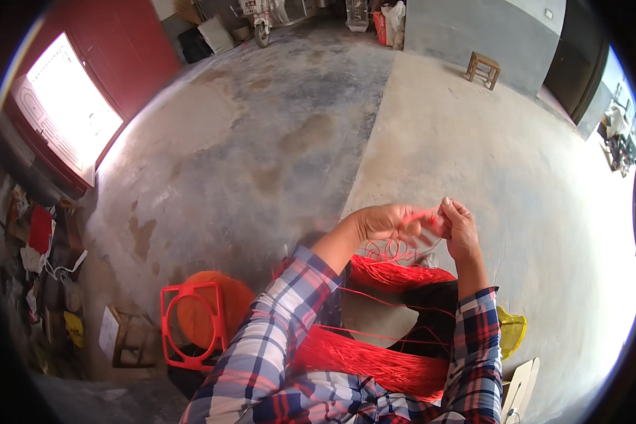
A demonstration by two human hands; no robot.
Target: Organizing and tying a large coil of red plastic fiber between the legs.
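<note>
A person's right hand (pixel 462 230) is pinching red string (pixel 422 215) between closed thumb and fingertips, in front of the lap. The left hand (pixel 385 222) is appearing blurred beside it, finger opening impossible to tell, while red string bundles (pixel 374 364) are lying across lap and knees

Legible text, numbers or signs: none can be read.
Scooter (pixel 255 10), far end of the floor: darker marks on the pale front, too small to tell whether they are lettering.
Red bag (pixel 379 28), near the far grey wall: any print on its face too small to read.
White bag (pixel 394 17), just beside the red one: surface too small and unclear to read.
Yellow packet (pixel 74 329), among the clutter at left: darker marking across it, unreadable.
Small pale plate (pixel 548 13), high on the grey wall: too small to tell whether it is marked.
</note>
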